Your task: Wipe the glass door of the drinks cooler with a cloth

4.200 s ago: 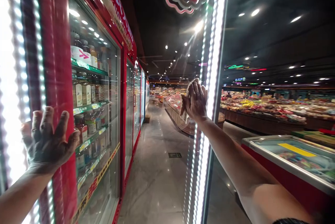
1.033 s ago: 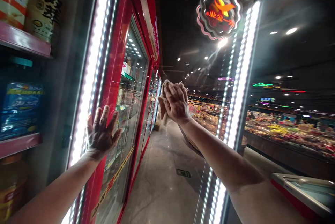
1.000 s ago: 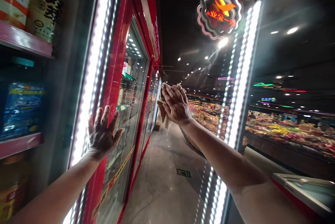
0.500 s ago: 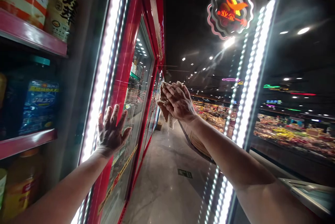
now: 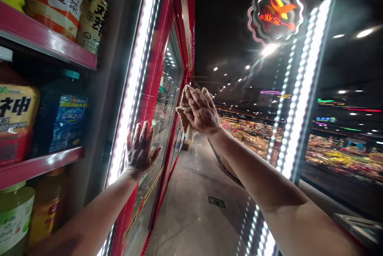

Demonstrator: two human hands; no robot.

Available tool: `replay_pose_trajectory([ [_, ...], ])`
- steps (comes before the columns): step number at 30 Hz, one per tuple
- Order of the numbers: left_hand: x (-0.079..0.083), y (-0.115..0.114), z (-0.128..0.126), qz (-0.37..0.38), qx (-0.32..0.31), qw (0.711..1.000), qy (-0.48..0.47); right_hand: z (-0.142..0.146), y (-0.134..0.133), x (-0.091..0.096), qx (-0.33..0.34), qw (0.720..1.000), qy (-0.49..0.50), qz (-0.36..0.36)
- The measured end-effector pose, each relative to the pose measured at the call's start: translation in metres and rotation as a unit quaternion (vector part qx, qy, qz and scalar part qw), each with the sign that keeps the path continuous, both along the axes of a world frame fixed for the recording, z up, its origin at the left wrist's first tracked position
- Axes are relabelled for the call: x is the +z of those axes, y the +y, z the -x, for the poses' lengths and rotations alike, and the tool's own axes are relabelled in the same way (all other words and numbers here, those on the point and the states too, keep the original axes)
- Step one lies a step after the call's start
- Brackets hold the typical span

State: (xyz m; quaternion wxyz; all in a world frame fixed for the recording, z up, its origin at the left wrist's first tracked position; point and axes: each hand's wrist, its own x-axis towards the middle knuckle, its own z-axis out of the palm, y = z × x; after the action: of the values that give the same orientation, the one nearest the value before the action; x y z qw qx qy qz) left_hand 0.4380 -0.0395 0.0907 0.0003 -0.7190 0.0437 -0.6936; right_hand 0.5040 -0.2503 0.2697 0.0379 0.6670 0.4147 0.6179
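Note:
A transparent glass door (image 5: 236, 216) stands across the view, edged with bright LED strips. My right hand (image 5: 201, 108) lies spread over a crumpled beige cloth (image 5: 186, 114), keeping it against the glass. The cloth's ragged edges stick out to the left of and above my fingers. My left hand (image 5: 140, 150) is open, palm flat and fingers apart, by the lit strip (image 5: 134, 76) at the door's left side. It holds nothing. A round logo sticker (image 5: 275, 12), lettered in reverse, sits high on the glass, right of my right hand.
At left, shelves with pink-red edges (image 5: 44, 166) carry several drink bottles, among them a blue-labelled one (image 5: 69, 118). Red-framed glass coolers (image 5: 163, 88) line the aisle beyond the door. Grey floor (image 5: 188, 192) and lit produce displays (image 5: 341, 154) show farther off.
The view has turned a little left, so the shelves show more. My right hand and the cloth have slid slightly left across the glass. My left hand keeps its place on the door.

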Motion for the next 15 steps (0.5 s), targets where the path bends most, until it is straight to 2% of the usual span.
replay_pose_trajectory([
  [3,-0.001,0.0,0.001,0.006,-0.008,1.0,0.005,0.002,0.02,0.006,0.008,0.997,0.005,-0.08],
  [5,-0.002,0.0,0.001,0.014,-0.014,1.0,0.016,0.003,0.036,0.003,0.012,0.995,0.003,-0.099],
  [7,-0.002,0.001,0.002,0.019,-0.021,0.999,0.023,0.006,0.046,-0.004,0.013,0.999,-0.006,-0.045],
  [9,-0.002,0.002,0.002,0.02,-0.026,0.999,0.022,0.009,0.048,-0.009,0.016,0.999,-0.018,0.049],
  [11,-0.002,0.002,0.001,0.011,-0.024,1.0,0.004,0.012,0.048,-0.006,0.017,0.995,-0.02,0.1],
  [13,-0.003,0.003,-0.001,0.006,-0.013,1.0,-0.012,0.014,0.052,0.003,0.014,0.997,-0.014,0.079],
  [15,-0.005,0.003,-0.002,0.009,-0.006,1.0,-0.014,0.016,0.064,0.013,0.014,1.0,-0.005,0.019],
])
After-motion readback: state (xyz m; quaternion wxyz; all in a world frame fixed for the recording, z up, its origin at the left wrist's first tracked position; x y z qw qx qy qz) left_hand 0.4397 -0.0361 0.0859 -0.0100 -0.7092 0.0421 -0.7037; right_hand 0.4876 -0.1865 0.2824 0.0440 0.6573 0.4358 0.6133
